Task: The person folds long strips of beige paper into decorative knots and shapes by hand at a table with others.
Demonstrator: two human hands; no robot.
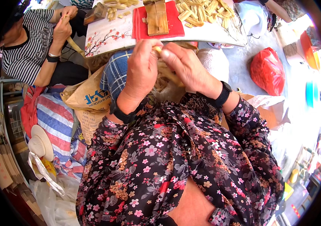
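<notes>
By the near edge of the table (102,32) | yellow piece (157,49) between left fingers (144,46) and right fingers (172,56) | both pinching it

Yellow strips (211,7), rough, matt; wooden block (156,22), grained; red bag (268,71), glossy plastic

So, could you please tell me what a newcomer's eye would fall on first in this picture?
Most likely the dark floral blouse, which fills the lower middle. Above it, the left hand and right hand meet at a pale yellow piece near the table. Red also stands out: a red cloth under a wooden block on the table, and a red plastic bag on the floor at right.
</notes>
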